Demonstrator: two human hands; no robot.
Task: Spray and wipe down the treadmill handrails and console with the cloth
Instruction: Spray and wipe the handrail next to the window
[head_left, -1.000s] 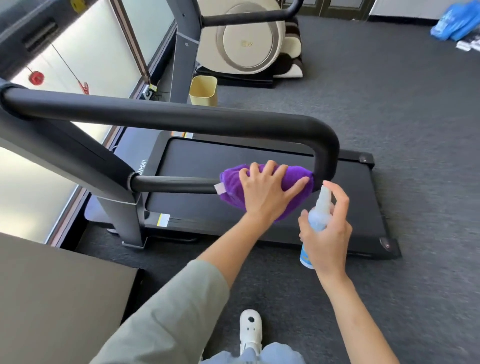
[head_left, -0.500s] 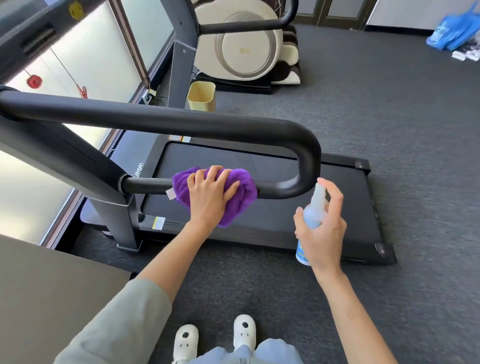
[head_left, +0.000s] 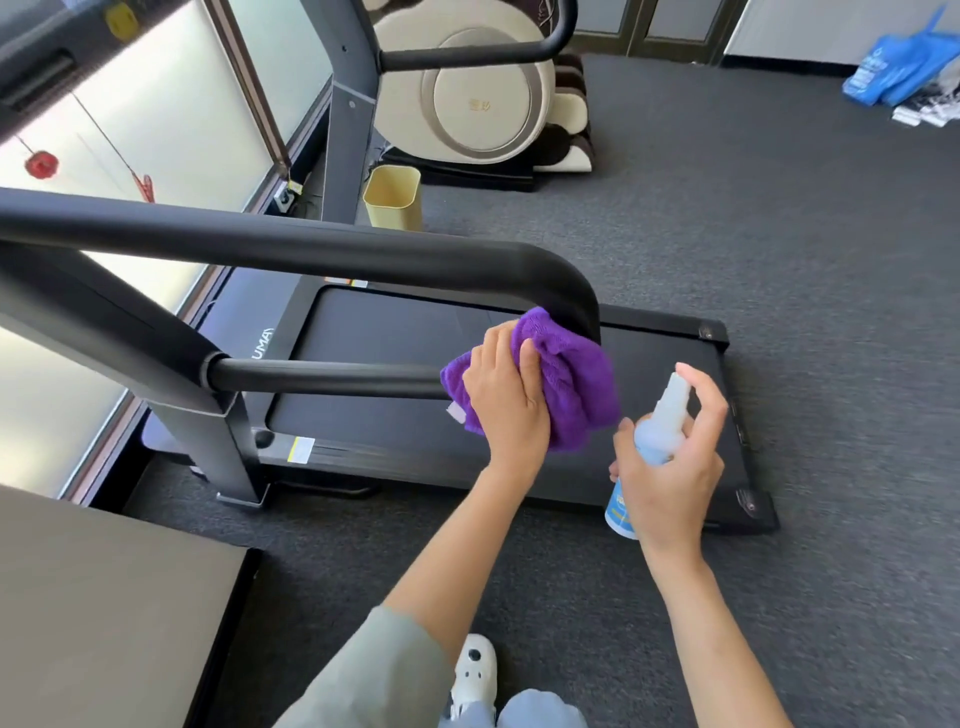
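The left hand (head_left: 506, 400) holds the purple cloth (head_left: 566, 374) bunched round the black handrail (head_left: 322, 379), right where the rail bends. Its fingers (head_left: 530, 364) curl over the cloth. The right hand (head_left: 670, 473) grips the spray bottle (head_left: 660, 431) just beside the cloth, with one finger on top of the nozzle. The treadmill belt (head_left: 395, 338) lies below, on the grey carpet (head_left: 779, 208).

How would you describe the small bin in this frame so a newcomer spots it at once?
Start at the black treadmill's running deck and look past its far edge to the grey carpet. There, beside a dark upright post and before the cream massage chair, stands the pale yellow plastic waste bin, the only open-topped yellow container.
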